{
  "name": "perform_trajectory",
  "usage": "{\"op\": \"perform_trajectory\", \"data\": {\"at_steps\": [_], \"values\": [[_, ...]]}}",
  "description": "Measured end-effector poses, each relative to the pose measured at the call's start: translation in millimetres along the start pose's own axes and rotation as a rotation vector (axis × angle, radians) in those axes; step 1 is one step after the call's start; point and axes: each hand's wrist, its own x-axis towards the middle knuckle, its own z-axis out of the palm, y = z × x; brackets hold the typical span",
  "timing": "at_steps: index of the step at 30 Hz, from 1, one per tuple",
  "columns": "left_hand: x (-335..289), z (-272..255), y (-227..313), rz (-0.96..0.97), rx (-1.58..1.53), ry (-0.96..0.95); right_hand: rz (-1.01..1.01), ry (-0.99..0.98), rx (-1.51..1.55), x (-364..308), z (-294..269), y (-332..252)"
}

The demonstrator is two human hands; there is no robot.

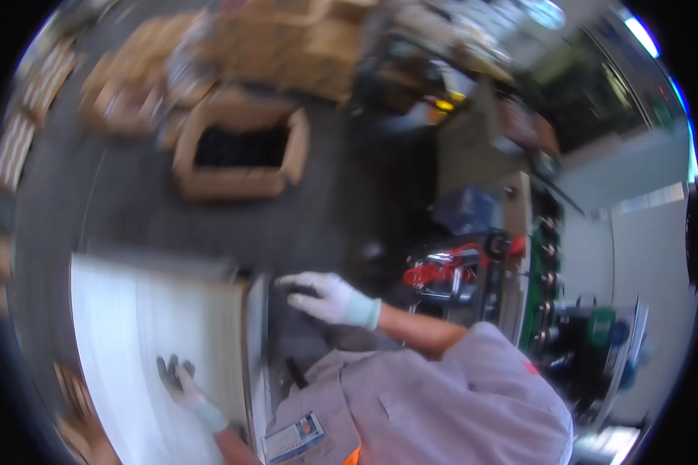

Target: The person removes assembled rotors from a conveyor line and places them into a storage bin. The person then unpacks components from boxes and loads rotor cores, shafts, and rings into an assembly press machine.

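My left hand (184, 387), in a white glove with dark finger ends, is over a large white surface (132, 310) at the lower left. Its fingers are spread, and no held thing shows. My right hand (329, 301), gloved in white with a pale green cuff, reaches leftward just past the right edge of that surface. Index finger and thumb are apart. A dark patch shows between them; blur hides whether it is soiled glove or some small part.
An open cardboard box (233, 182) with dark contents stands on the grey floor (147, 209) ahead. Stacked cartons (287, 46) are behind it. To my right, a workbench (516, 271) has red tools (442, 270) and a blue bin (465, 209) beside it.
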Motion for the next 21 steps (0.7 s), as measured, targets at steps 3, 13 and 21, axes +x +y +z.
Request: {"op": "perform_trajectory", "data": {"at_steps": [3, 13, 21], "values": [[17.4, 147.6, 51.4, 0.099, -0.065, -0.363, 0.024, 0.284, 0.135, -12.5, -112.9, 19.7], [-50.9, 652.9, 225.5, 0.439, 0.253, -1.585, 0.125, 0.993, 0.204, -66.4, -386.8, 77.4], [-260.5, 1003.7, 352.2, 1.043, 0.106, -2.213, 0.196, 1.643, 0.433, -84.5, -527.6, 85.6]]}}
